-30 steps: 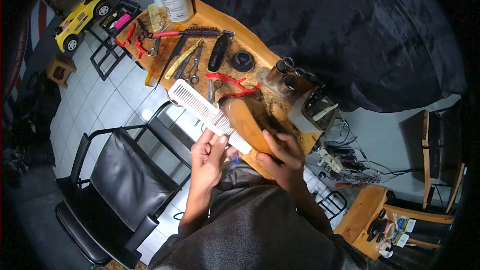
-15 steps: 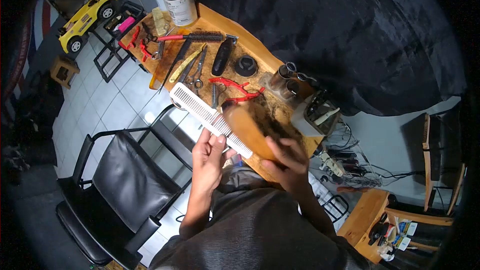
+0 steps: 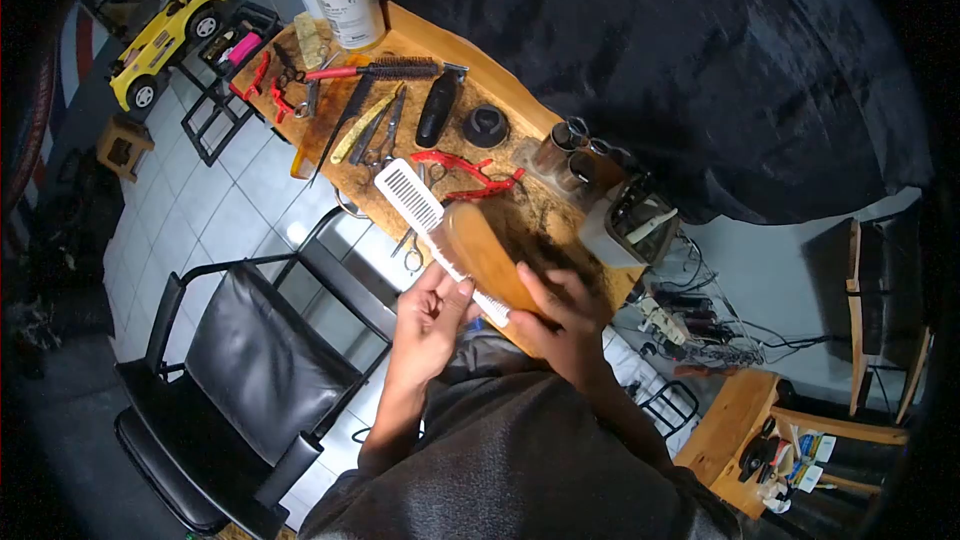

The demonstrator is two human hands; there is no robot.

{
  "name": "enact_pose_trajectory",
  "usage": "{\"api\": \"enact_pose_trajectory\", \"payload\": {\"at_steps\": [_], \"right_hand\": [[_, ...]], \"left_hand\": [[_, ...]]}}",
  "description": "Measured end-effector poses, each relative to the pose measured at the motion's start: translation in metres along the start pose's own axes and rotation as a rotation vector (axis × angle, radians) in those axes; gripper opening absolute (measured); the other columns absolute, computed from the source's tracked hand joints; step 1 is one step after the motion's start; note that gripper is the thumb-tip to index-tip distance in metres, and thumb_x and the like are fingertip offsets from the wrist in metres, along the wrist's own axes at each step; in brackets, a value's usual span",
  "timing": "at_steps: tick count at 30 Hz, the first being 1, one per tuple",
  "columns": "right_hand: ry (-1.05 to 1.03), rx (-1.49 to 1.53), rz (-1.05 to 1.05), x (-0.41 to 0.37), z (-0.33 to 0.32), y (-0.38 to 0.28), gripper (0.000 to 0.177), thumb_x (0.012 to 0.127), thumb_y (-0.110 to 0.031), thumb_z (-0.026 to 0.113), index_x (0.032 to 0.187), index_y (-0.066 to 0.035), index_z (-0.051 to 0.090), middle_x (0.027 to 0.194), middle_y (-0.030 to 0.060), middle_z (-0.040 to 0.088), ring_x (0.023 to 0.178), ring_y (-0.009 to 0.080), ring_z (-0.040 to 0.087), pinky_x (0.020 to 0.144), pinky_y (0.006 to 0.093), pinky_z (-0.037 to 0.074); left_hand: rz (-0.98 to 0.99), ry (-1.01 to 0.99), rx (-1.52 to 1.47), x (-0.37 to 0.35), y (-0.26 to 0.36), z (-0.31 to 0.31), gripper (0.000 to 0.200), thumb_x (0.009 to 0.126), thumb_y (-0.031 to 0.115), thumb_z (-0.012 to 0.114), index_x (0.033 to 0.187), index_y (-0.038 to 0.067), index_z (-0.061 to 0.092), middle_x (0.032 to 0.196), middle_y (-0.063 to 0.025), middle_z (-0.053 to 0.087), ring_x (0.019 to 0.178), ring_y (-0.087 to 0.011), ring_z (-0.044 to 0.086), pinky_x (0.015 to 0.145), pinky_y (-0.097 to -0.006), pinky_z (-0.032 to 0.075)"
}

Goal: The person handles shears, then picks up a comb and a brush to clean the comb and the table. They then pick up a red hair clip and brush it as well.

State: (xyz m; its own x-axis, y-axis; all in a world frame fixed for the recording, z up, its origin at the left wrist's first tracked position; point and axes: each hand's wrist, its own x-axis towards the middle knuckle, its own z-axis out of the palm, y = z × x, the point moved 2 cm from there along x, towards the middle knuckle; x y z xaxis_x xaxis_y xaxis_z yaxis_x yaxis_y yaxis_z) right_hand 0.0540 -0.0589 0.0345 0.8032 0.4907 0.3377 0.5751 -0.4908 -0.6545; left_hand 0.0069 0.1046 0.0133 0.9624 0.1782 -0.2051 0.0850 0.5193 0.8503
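From the head camera: pinching a white comb [image 3: 430,223] by its lower end with the left hand [image 3: 432,325], just off the near edge of the wooden counter [image 3: 415,38]; clasping a wooden brush [image 3: 488,252] in the right hand [image 3: 560,318], above the counter's near end, touching the comb's teeth

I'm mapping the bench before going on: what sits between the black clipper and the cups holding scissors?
A round black cap lies alone between the clipper and the cups; the head view shows it.
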Motion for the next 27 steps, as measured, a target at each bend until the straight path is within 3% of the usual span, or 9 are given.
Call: {"api": "enact_pose_trajectory", "payload": {"at_steps": [6, 9, 10, 13, 17, 20, 23, 27], "right_hand": [[0.106, 0.029, 0.042, 0.006, -0.007, 0.004, 0.051, 0.066, -0.005, 0.076, 0.115, -0.003, 0.063, 0.096, 0.0110, 0.058, 0.085, 0.0236, 0.059, 0.073, 0.0320, 0.049], [-0.092, 0.033, -0.095, -0.003, -0.002, 0.001, 0.051, 0.065, -0.005, 0.076, 0.115, -0.004, 0.063, 0.095, 0.0115, 0.058, 0.085, 0.0239, 0.058, 0.073, 0.0316, 0.049], [-0.076, 0.049, -0.005, -0.002, -0.004, -0.007, 0.051, 0.065, -0.004, 0.076, 0.115, -0.006, 0.064, 0.095, 0.0107, 0.058, 0.084, 0.0234, 0.058, 0.072, 0.0319, 0.048], [0.093, -0.046, -0.029, 0.003, -0.003, 0.006, 0.056, 0.065, -0.017, 0.080, 0.118, -0.015, 0.063, 0.098, 0.0096, 0.054, 0.086, 0.0213, 0.057, 0.072, 0.0329, 0.050], [0.114, 0.020, 0.033, 0.002, -0.008, 0.005, 0.054, 0.068, -0.013, 0.079, 0.119, -0.013, 0.062, 0.098, 0.0109, 0.054, 0.087, 0.0224, 0.058, 0.072, 0.0331, 0.050], [-0.020, 0.033, -0.067, -0.001, -0.007, -0.003, 0.052, 0.068, -0.013, 0.078, 0.118, -0.013, 0.063, 0.097, 0.0106, 0.053, 0.084, 0.0232, 0.059, 0.071, 0.0324, 0.050], [0.077, -0.096, -0.032, 0.000, 0.000, -0.001, 0.051, 0.069, -0.013, 0.078, 0.118, -0.012, 0.063, 0.098, 0.0102, 0.053, 0.083, 0.0239, 0.059, 0.071, 0.0321, 0.050], [0.156, -0.013, 0.013, 0.003, -0.004, 0.012, 0.052, 0.068, -0.013, 0.078, 0.118, -0.013, 0.062, 0.093, 0.0098, 0.055, 0.080, 0.0234, 0.060, 0.068, 0.0326, 0.050]], "left_hand": [[0.040, 0.089, -0.141, 0.003, 0.000, 0.002, 0.036, 0.094, 0.007, 0.050, 0.128, -0.002, 0.044, 0.116, -0.0099, 0.060, 0.100, -0.0175, 0.061, 0.082, -0.0291, 0.054], [0.089, 0.035, -0.084, 0.004, -0.005, -0.006, 0.036, 0.094, 0.006, 0.049, 0.129, -0.002, 0.044, 0.116, -0.0109, 0.060, 0.101, -0.0182, 0.061, 0.083, -0.0307, 0.054], [0.094, 0.029, -0.047, 0.003, -0.004, -0.003, 0.035, 0.094, 0.004, 0.048, 0.128, -0.002, 0.044, 0.115, -0.0111, 0.060, 0.100, -0.0183, 0.061, 0.083, -0.0314, 0.055], [0.056, 0.060, -0.094, 0.003, 0.000, 0.003, 0.035, 0.094, 0.003, 0.048, 0.128, -0.001, 0.044, 0.113, -0.0108, 0.061, 0.098, -0.0181, 0.062, 0.082, -0.0307, 0.055], [0.086, 0.117, -0.191, 0.005, 0.002, 0.006, 0.035, 0.094, 0.004, 0.047, 0.129, -0.001, 0.043, 0.113, -0.0126, 0.061, 0.098, -0.0200, 0.063, 0.081, -0.0329, 0.056], [0.123, 0.074, -0.257, 0.008, -0.004, -0.001, 0.037, 0.095, 0.004, 0.046, 0.131, -0.001, 0.040, 0.115, -0.0142, 0.060, 0.099, -0.0213, 0.062, 0.081, -0.0355, 0.056], [0.074, 0.094, -0.186, 0.006, -0.005, 0.008, 0.038, 0.095, 0.004, 0.046, 0.132, 0.000, 0.039, 0.114, -0.0137, 0.061, 0.099, -0.0212, 0.062, 0.080, -0.0347, 0.057], [0.030, 0.087, -0.151, 0.003, -0.001, 0.008, 0.038, 0.095, 0.005, 0.046, 0.132, 0.000, 0.040, 0.115, -0.0126, 0.060, 0.100, -0.0204, 0.062, 0.080, -0.0336, 0.057]]}}
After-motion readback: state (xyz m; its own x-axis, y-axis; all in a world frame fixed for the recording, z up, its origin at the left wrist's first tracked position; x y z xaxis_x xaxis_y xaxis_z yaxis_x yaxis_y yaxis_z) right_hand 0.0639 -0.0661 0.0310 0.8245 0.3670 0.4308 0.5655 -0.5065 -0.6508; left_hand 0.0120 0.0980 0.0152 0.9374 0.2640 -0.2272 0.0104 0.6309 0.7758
